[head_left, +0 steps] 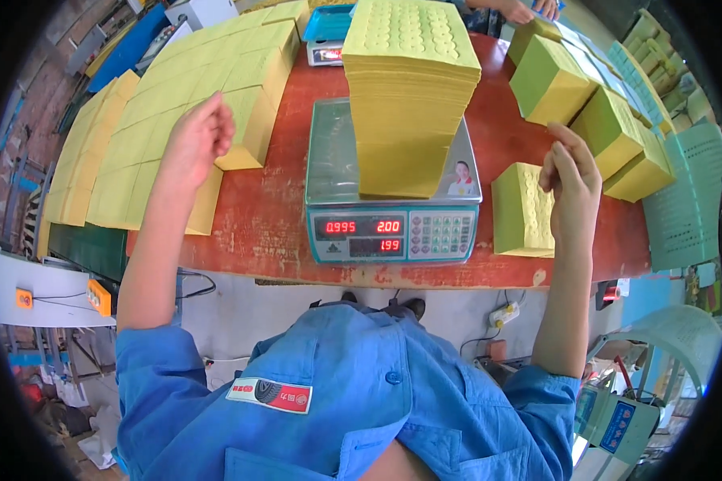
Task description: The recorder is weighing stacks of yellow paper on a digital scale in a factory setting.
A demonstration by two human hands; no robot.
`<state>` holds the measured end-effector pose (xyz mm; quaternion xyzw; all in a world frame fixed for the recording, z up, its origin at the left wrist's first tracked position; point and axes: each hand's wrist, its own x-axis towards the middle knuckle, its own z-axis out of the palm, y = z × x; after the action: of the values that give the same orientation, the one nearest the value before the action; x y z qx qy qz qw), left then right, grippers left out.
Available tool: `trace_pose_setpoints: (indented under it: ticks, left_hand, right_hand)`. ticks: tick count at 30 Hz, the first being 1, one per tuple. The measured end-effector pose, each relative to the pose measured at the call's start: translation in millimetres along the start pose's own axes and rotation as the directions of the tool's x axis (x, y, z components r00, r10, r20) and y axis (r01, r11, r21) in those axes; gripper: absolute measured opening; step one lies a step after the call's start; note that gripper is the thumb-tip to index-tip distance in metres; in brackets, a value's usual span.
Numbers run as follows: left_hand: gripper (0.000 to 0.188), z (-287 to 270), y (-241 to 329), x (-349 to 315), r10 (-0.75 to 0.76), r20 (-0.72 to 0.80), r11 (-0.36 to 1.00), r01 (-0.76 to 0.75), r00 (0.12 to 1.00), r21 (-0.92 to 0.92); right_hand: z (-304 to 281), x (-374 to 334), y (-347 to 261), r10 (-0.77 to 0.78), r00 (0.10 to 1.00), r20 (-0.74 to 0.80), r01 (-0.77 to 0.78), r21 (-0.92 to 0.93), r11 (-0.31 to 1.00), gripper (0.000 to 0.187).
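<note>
A tall stack of yellow paper sheets [405, 128], its top embossed with rows of round marks, stands on the steel pan of a digital scale [393, 232] with a lit red display. Neither hand touches it. My left hand [203, 132] is raised at the left, fingers curled in with nothing visible in them, in front of large blocks of yellow paper [245, 120]. On the right, my right hand [571, 180] is held up with loosely bent, separated fingers and no object in it. It partly overlaps a short yellow paper stack [515, 210] on the red table [257, 240].
More yellow stacks [549, 80] line the table's right side, beside a hanging printed sheet [682, 200]. A second scale with a blue tray [327, 26] stands at the back. Another person's hands [517, 11] show at the far edge. A power strip [504, 314] lies below the table.
</note>
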<state>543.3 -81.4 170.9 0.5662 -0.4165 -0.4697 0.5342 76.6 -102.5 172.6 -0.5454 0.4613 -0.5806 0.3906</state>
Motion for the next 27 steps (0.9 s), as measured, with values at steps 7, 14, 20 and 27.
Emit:
trace_pose_setpoints:
  ticks: [7,14,20,27]
  left_hand:
    - [0.022,-24.8,-12.8,-23.1,-0.055,-0.115,0.990,0.039,0.992,-0.137]
    - [0.020,10.1,2.7,-32.8,0.081,-0.027,0.994,-0.083,0.996,-0.070]
    - [0.022,26.7,16.9,-30.7,0.194,0.082,0.980,-0.191,0.977,-0.046]
    - [0.021,73.3,55.3,-21.1,0.620,0.293,0.730,-0.672,0.728,0.125]
  right_hand:
    - [-21.6,-21.9,28.6,0.082,0.996,0.027,-0.083,0.069,0.994,0.027]
    - [-13.6,-31.7,36.4,0.076,0.992,0.104,-0.089,0.127,0.988,0.028]
    - [-19.8,-35.7,44.3,0.094,0.990,0.102,-0.107,0.132,0.986,0.027]
    - [-21.0,-37.5,50.5,0.106,0.989,0.106,-0.116,0.103,0.988,0.026]
